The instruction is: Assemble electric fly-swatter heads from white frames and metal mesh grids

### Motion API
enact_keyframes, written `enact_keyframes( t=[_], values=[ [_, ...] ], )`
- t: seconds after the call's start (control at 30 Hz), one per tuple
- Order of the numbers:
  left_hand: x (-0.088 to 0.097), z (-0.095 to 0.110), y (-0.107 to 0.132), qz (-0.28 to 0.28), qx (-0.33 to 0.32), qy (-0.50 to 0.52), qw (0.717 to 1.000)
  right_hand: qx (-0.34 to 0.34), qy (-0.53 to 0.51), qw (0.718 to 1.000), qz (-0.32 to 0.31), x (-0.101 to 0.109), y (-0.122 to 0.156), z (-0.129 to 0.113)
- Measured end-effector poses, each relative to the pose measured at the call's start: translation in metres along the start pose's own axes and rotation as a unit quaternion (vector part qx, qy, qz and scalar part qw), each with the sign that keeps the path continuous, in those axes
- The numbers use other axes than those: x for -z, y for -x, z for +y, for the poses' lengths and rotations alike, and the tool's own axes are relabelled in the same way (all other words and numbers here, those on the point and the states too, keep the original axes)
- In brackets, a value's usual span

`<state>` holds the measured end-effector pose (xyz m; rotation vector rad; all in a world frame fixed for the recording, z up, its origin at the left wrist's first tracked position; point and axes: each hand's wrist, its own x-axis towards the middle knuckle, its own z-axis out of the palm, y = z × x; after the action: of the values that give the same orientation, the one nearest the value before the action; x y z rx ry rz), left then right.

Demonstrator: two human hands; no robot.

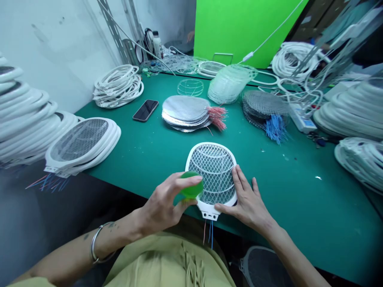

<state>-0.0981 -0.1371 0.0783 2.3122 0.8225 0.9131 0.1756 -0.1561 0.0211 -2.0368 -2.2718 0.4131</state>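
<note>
A white racket head with a metal mesh (213,169) lies flat on the green table (299,207), near its front edge. Thin red and blue wires hang from its neck over the edge. My left hand (167,203) is closed round a small green round object (192,187) and holds it at the frame's left rim. My right hand (247,199) lies on the frame's right rim, fingers stretched out and thumb at the neck.
Stacked white racket frames (80,145) sit at the left. A black phone (145,110), mesh sheets with red wires (191,113) and mesh sheets with blue wires (266,109) lie behind. More white frames (356,115) pile up on the right. A green screen (242,28) stands at the back.
</note>
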Motion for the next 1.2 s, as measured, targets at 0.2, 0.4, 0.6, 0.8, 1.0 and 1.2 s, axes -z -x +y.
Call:
enact_keyframes(
  t=[0.2,0.4,0.6,0.8,1.0,1.2],
  values=[
    [-0.002,0.01,-0.009,-0.05,0.031,0.029,0.998,0.001,-0.011,1.0,-0.001,0.001,0.0,-0.001],
    [-0.004,0.01,-0.002,-0.018,-0.007,0.045,0.999,-0.005,-0.011,1.0,-0.009,0.002,0.001,-0.001],
    [-0.004,-0.013,0.009,0.097,0.025,-0.008,0.995,-0.007,-0.012,1.0,-0.009,0.001,0.001,0.0],
    [0.005,-0.034,-0.009,0.088,0.053,-0.046,0.994,-0.025,-0.023,0.999,-0.034,0.003,-0.001,-0.001],
    [0.008,-0.064,-0.052,0.09,0.09,-0.009,0.992,-0.057,-0.039,0.994,-0.087,0.009,-0.002,-0.003],
    [0.001,-0.089,-0.098,0.075,0.13,0.046,0.988,-0.067,-0.064,0.989,-0.113,0.012,-0.003,-0.002]
  ],
)
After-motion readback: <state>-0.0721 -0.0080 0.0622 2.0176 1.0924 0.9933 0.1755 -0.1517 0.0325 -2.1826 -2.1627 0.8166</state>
